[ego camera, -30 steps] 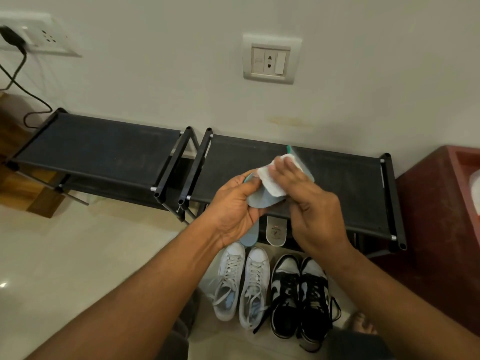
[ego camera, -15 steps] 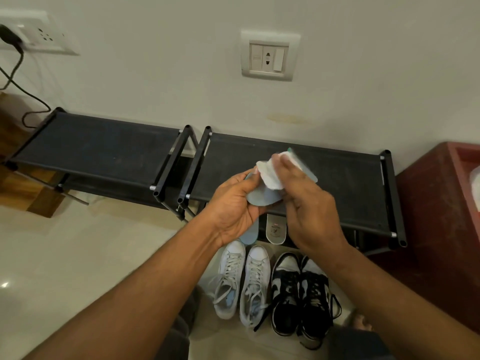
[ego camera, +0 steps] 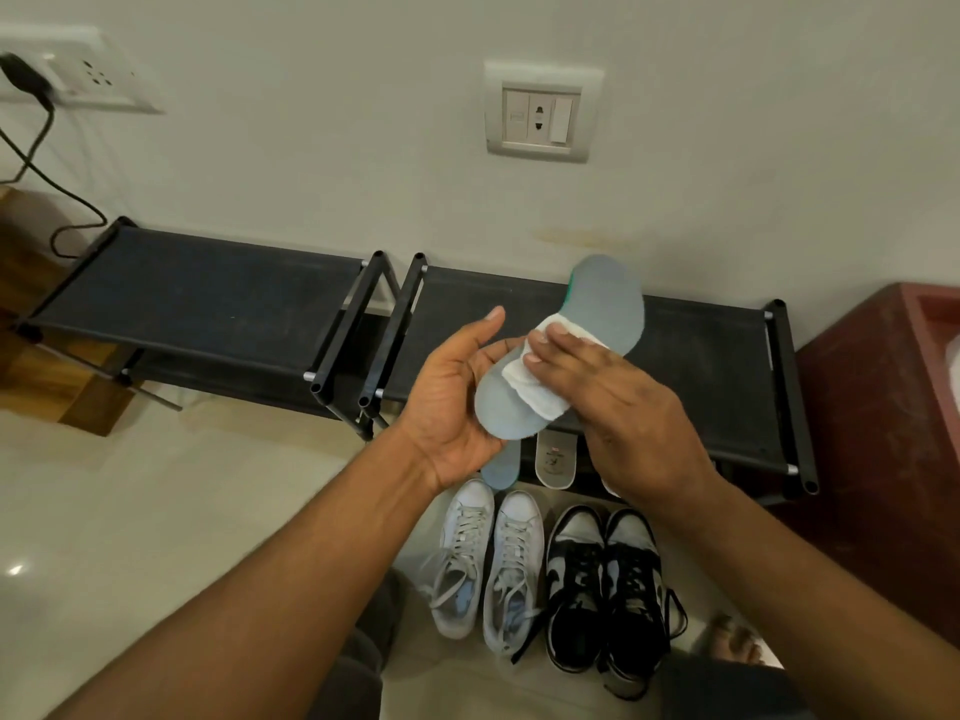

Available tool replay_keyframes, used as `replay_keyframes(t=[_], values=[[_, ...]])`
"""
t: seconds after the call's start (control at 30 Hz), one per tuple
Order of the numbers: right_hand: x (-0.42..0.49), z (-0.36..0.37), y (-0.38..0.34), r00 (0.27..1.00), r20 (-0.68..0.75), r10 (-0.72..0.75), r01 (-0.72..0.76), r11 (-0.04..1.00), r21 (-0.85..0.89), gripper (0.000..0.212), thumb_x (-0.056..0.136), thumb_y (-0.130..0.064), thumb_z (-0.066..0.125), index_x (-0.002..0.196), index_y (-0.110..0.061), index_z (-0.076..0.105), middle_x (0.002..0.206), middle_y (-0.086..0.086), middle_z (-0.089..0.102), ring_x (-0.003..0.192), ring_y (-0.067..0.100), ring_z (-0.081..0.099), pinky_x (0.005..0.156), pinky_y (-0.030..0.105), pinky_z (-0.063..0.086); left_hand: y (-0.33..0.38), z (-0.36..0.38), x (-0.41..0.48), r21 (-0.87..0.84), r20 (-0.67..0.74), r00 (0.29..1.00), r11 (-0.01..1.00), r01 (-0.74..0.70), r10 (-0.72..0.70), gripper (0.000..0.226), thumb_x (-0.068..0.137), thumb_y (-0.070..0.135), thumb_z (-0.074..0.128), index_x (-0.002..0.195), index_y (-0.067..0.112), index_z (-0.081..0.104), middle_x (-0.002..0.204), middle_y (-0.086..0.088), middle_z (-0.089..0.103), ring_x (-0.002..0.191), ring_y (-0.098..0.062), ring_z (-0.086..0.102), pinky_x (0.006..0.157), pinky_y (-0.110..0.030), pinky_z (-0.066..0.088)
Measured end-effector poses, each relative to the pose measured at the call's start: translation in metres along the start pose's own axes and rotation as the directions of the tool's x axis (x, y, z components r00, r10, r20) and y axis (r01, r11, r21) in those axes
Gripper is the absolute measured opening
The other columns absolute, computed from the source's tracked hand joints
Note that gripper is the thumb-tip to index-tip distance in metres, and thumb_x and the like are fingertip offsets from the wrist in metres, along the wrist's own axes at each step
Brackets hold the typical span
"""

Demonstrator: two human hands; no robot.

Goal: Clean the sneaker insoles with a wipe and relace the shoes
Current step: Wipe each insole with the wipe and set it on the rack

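A pale blue insole is held up in the air above the near rail of a black shoe rack, with its heel end laid in the cupped palm of the left hand and its toe end tilted up and to the far right. The left thumb is raised straight and kept clear of the insole; the other left fingers are hidden behind it, so how far they are curled cannot be told. A folded white wipe is pressed flat against the middle of the insole by the right hand, whose fingers are stretched out straight over the cloth rather than closed around it. On the floor below the hands, a second pale blue insole and a white printed insole are laid side by side just under the rack. Nearer, a pair of white sneakers is set to the left of a pair of black and white sneakers, all toes pointed toward the rack. Loose black laces are seen trailing from the darker pair.
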State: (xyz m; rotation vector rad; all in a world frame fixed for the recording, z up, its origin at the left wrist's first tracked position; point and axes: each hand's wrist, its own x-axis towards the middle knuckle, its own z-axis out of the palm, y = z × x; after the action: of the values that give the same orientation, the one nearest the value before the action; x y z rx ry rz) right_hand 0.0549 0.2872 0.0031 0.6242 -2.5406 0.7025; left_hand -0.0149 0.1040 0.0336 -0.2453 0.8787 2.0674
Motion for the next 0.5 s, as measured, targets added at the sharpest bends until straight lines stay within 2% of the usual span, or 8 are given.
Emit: replay_keyframes(t=[0.1, 0.2, 0.27, 0.33, 0.4, 0.47, 0.5], values=[[0.0, -0.001, -0.006, 0.999, 0.009, -0.052, 0.052, 0.999, 0.005, 0.052, 0.099, 0.011, 0.057, 0.149, -0.002, 0.052, 0.158, 0.01, 0.047, 0.152, 0.022, 0.038, 0.123, 0.044, 0.037, 0.001, 0.001, -0.001, -0.005, 0.013, 0.998, 0.999, 0.053, -0.053, 0.056, 0.1, 0.046, 0.062, 0.128, -0.001, 0.069, 0.119, -0.017, 0.069, 0.108, -0.027, 0.068, 0.108, -0.036, 0.049], [0.001, 0.002, -0.01, 0.999, 0.012, -0.048, 0.049, 0.999, -0.004, 0.052, 0.1, 0.009, 0.049, 0.151, -0.001, 0.048, 0.16, 0.012, 0.045, 0.153, 0.022, 0.038, 0.123, 0.044, 0.036, -0.002, -0.002, 0.0, -0.033, 0.028, 0.996, 0.995, 0.09, -0.089, 0.064, 0.101, 0.046, 0.064, 0.14, -0.004, 0.061, 0.119, -0.014, 0.072, 0.111, -0.024, 0.069, 0.113, -0.035, 0.048], [0.0, 0.001, -0.008, 0.998, 0.04, -0.057, 0.058, 0.998, -0.022, 0.057, 0.098, 0.008, 0.054, 0.153, -0.002, 0.044, 0.162, 0.013, 0.041, 0.154, 0.022, 0.035, 0.123, 0.046, 0.036, -0.003, -0.002, 0.0, 0.009, 0.071, 0.995, 0.997, 0.07, -0.071, 0.058, 0.104, 0.044, 0.059, 0.138, -0.003, 0.062, 0.117, -0.011, 0.074, 0.112, -0.022, 0.071, 0.109, -0.033, 0.052], [0.0, -0.006, -0.001, 0.999, 0.045, -0.003, 0.005, 1.0, -0.026, 0.059, 0.1, -0.001, 0.059, 0.156, -0.002, 0.041, 0.165, 0.012, 0.036, 0.156, 0.021, 0.031, 0.124, 0.046, 0.034, -0.005, -0.002, 0.0, 0.111, 0.08, 0.997, 0.994, 0.0, -0.009, 0.046, 0.107, 0.039, 0.053, 0.133, 0.003, 0.066, 0.114, -0.011, 0.075, 0.106, -0.023, 0.072, 0.097, -0.033, 0.058], [0.003, -0.013, 0.001, 0.992, 0.013, 0.129, -0.13, 0.991, 0.02, 0.056, 0.105, -0.015, 0.055, 0.157, -0.003, 0.039, 0.167, 0.01, 0.034, 0.157, 0.019, 0.028, 0.126, 0.044, 0.032, -0.006, -0.001, -0.001, 0.172, 0.103, 0.994, 0.984, -0.053, 0.036, 0.041, 0.105, 0.031, 0.051, 0.133, 0.004, 0.066, 0.115, -0.013, 0.075, 0.1, -0.023, 0.073, 0.089, -0.034, 0.063], [0.004, -0.011, -0.004, 0.981, 0.0, 0.193, -0.192, 0.979, 0.072, 0.052, 0.107, -0.017, 0.05, 0.157, -0.006, 0.042, 0.166, 0.007, 0.036, 0.157, 0.018, 0.028, 0.126, 0.044, 0.032, -0.006, -0.002, -0.001, 0.198, 0.132, 0.99, 0.977, -0.08, 0.055, 0.042, 0.107, 0.025, 0.049, 0.139, 0.002, 0.062, 0.118, -0.015, 0.073, 0.099, -0.023, 0.073, 0.086, -0.034, 0.063], [0.003, -0.009, -0.006, 0.985, 0.014, 0.175, -0.175, 0.982, 0.075, 0.05, 0.106, -0.015, 0.048, 0.156, -0.006, 0.044, 0.165, 0.007, 0.038, 0.157, 0.017, 0.029, 0.126, 0.043, 0.031, -0.006, -0.004, 0.0, 0.206, 0.132, 0.989, 0.975, -0.089, 0.062, 0.043, 0.108, 0.024, 0.049, 0.143, 0.002, 0.059, 0.119, -0.016, 0.072, 0.1, -0.024, 0.073, 0.087, -0.034, 0.063]])
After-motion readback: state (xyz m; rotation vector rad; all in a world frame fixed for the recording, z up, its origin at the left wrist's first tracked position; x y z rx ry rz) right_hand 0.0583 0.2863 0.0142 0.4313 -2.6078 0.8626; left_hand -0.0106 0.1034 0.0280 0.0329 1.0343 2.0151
